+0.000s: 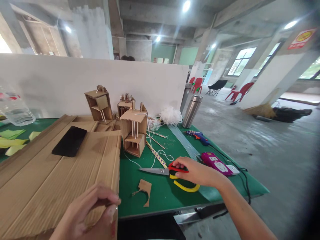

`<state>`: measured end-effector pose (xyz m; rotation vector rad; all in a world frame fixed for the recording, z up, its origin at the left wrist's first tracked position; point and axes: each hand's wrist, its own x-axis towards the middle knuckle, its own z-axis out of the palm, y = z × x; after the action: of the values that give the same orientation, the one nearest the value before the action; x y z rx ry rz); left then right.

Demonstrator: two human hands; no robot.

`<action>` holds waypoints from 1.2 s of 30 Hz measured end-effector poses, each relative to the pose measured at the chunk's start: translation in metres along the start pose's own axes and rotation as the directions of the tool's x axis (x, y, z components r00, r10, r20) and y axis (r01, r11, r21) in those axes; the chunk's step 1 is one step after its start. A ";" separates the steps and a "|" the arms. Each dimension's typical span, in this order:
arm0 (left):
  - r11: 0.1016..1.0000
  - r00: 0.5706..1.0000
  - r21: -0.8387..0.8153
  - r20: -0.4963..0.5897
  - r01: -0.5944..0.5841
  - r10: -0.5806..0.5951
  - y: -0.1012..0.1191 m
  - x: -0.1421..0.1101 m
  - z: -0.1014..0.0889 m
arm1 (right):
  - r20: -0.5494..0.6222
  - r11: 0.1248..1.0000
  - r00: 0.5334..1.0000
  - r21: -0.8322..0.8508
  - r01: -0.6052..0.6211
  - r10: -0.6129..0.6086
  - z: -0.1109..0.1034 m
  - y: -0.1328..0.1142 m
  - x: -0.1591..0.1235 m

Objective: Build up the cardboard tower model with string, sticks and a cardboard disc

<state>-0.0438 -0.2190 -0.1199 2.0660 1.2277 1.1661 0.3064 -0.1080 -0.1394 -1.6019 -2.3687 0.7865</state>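
My right hand (197,171) rests on the green table, its fingers curled over the red and yellow handles of a pair of scissors (160,171) whose blades point left. My left hand (87,211) grips the near corner of a large corrugated cardboard sheet (57,173) with fingers bent over its edge. A black phone (69,141) lies flat on that cardboard. A small cardboard scrap (145,188) lies on the table between my hands. A cardboard box model (133,133) with white string stands just beyond the scissors.
Two more cardboard models (98,102) stand at the back by a white partition. A steel flask (192,110), a blue glue gun (198,136), a pink power strip (216,163), clear glue sticks (183,143) and a ruler (156,154) lie right. A plastic bottle (15,106) stands far left.
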 end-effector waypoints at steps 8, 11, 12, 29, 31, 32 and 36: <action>1.000 0.951 -0.017 0.309 0.016 -0.010 -0.005 0.079 0.030 | -0.114 0.984 0.992 -0.161 -0.079 0.061 0.009 -0.032 0.045; 0.999 0.928 0.044 0.371 0.019 -0.034 -0.021 0.101 0.045 | -0.084 0.954 0.988 -0.259 -0.149 0.131 0.010 -0.042 0.060; 0.999 0.924 0.050 0.380 0.019 -0.037 -0.027 0.106 0.049 | -0.063 0.945 0.986 -0.283 -0.166 0.154 0.009 -0.045 0.063; 0.984 0.885 -0.072 0.451 0.161 -0.111 -0.060 0.114 0.063 | -0.165 0.838 0.920 -0.379 -0.392 0.355 0.009 -0.033 0.094; 0.980 0.888 -0.088 0.445 0.177 -0.120 -0.062 0.113 0.063 | -0.172 0.840 0.922 -0.380 -0.388 0.348 0.005 -0.027 0.095; 0.978 0.888 -0.096 0.442 0.184 -0.124 -0.062 0.113 0.063 | -0.175 0.842 0.924 -0.381 -0.381 0.339 0.004 -0.024 0.094; 0.973 0.893 -0.120 0.432 0.198 -0.128 -0.063 0.113 0.064 | -0.257 0.853 0.928 -0.385 -0.353 0.268 0.010 -0.021 0.091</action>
<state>0.0081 -0.0878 -0.1510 1.9172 1.0333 0.6659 0.2484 -0.0354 -0.1503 -2.1621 -2.2704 0.1306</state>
